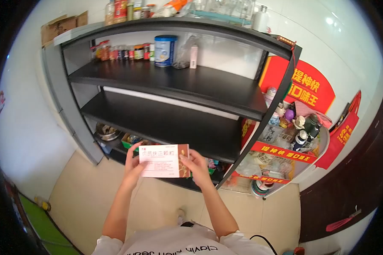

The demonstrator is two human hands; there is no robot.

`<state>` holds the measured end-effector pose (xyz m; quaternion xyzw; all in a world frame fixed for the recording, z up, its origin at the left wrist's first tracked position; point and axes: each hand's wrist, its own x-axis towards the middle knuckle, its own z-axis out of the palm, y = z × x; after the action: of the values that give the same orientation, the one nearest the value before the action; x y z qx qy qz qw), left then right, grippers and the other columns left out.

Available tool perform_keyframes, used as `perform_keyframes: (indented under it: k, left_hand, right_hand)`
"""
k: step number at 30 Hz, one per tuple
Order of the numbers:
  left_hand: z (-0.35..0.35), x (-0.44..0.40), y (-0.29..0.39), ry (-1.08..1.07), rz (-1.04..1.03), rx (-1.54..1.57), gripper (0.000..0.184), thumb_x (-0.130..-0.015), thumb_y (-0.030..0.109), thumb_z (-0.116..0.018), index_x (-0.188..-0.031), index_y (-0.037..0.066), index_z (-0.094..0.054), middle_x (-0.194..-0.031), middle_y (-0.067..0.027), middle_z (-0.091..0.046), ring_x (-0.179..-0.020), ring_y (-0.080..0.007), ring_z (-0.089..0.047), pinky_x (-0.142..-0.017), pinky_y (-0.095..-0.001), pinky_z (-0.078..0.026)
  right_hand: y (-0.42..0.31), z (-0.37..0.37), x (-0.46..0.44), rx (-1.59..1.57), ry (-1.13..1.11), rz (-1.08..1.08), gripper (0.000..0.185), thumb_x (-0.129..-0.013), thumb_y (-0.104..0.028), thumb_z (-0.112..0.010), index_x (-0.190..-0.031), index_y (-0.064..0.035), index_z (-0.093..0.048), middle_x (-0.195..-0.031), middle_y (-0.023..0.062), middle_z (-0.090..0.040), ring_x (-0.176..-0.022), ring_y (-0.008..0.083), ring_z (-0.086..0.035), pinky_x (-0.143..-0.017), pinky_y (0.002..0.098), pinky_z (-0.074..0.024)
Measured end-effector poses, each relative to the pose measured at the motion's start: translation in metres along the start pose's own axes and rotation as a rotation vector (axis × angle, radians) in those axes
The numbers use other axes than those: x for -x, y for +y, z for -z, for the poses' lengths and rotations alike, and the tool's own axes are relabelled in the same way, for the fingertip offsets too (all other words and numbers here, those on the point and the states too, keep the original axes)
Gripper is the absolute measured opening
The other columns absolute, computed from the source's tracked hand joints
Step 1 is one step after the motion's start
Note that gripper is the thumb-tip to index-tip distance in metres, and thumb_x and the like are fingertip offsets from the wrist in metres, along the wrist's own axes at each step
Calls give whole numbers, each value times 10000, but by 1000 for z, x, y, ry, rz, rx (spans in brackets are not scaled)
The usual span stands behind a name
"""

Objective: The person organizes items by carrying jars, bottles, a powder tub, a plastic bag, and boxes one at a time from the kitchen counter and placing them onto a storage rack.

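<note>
A flat white medicine box (pixel 159 163) with Chinese print and a brown picture at its right end is held level in front of my body. My left hand (pixel 133 165) grips its left end, thumb on the face. At the right end, my right hand (pixel 196 166) closes on it with the thumb over the brown part. The fingers behind the box are hidden. Beyond it stands a black shelf unit (pixel 166 80); the box covers part of its lower shelves.
On the upper shelf stand a blue can (pixel 165 51), a pink-white carton (pixel 194 56) and several jars (pixel 139 52). Glassware sits on a tray (pixel 221 18) on top. To the right is a red-trimmed rack (pixel 281 152) of bottles, then a dark door (pixel 344 170). A metal pot (pixel 107 131) sits low left.
</note>
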<state>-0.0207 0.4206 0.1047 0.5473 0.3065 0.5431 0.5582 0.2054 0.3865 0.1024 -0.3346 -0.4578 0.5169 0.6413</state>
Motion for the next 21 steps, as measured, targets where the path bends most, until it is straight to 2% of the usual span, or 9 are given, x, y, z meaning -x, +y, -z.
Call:
perform_keyframes:
  k: [1, 3, 4, 7, 8, 11, 13, 15, 21]
  left_hand:
    - [-14, -19, 2, -55, -9, 12, 682, -803, -5, -560, -1409, 162, -296, -1107, -177, -619, -1024, -227, -605, -884, -338, -471]
    - [-45, -51, 12, -103, -11, -61, 676, -780, 67, -546, -1413, 134, -319, -1143, -148, -614, -1047, -220, -594, -915, -336, -440]
    - [-54, -69, 12, -165, -46, -9, 687, -767, 60, -549, -1413, 121, -322, -1147, -150, -612, -1057, -223, -593, -923, -339, -438]
    - [-78, -117, 13, -182, -55, 70, 629, -839, 0, -564, -1401, 86, -294, -1139, -173, -608, -1028, -211, -601, -892, -328, -467]
    - [-85, -133, 13, -192, -68, 95, 610, -853, 23, -580, -1393, 74, -302, -1147, -167, -609, -1048, -213, -591, -906, -332, -459]
    - [-110, -172, 19, -252, -190, 10, 592, -856, 48, -623, -1370, 34, -332, -1209, -151, -564, -1115, -198, -541, -933, -327, -430]
    - [-116, -202, 10, -268, -312, -186, 578, -852, 70, -652, -1360, 33, -378, -1201, -102, -559, -1110, -181, -537, -910, -316, -434]
    - [-125, -224, 10, -304, -330, -244, 590, -864, 81, -642, -1382, 32, -364, -1218, -100, -548, -1122, -187, -525, -910, -321, -436]
    - [-146, -285, 21, -276, -409, -381, 636, -859, 96, -660, -1408, 47, -341, -1217, -93, -554, -1114, -189, -536, -886, -332, -454]
  right_hand:
    - [-14, 12, -11, -8, 13, 44, 305, -892, -138, -647, -1145, 15, -573, -962, 66, -664, -845, 96, -630, -726, 242, -509]
    - [-42, 30, -33, 46, 45, 90, 322, -899, -108, -624, -1177, 38, -555, -999, 80, -656, -868, 108, -629, -753, 247, -509]
    - [-53, 39, -42, 74, 57, 126, 327, -899, -100, -618, -1186, 43, -550, -1013, 84, -653, -876, 110, -625, -762, 247, -504]
    - [-86, 56, -69, 116, 87, 246, 335, -896, -72, -610, -1197, 57, -539, -1042, 92, -648, -891, 102, -610, -782, 243, -488]
    - [-96, 60, -77, 138, 94, 280, 333, -896, -71, -610, -1194, 58, -538, -1037, 90, -650, -892, 100, -608, -783, 240, -486]
    - [-115, 72, -104, 260, 160, 437, 316, -903, -84, -615, -1184, 41, -544, -1021, 83, -657, -906, 96, -609, -775, 229, -481]
    - [-125, 78, -119, 385, 226, 516, 322, -902, -88, -620, -1188, 31, -534, -1011, 87, -659, -912, 95, -611, -781, 231, -479]
    - [-128, 87, -143, 436, 218, 610, 349, -900, -96, -622, -1208, 21, -506, -1046, 89, -646, -939, 99, -600, -807, 251, -474]
    - [-144, 106, -195, 534, 220, 579, 330, -916, -152, -614, -1167, 15, -479, -1023, 96, -639, -907, 108, -593, -779, 259, -472]
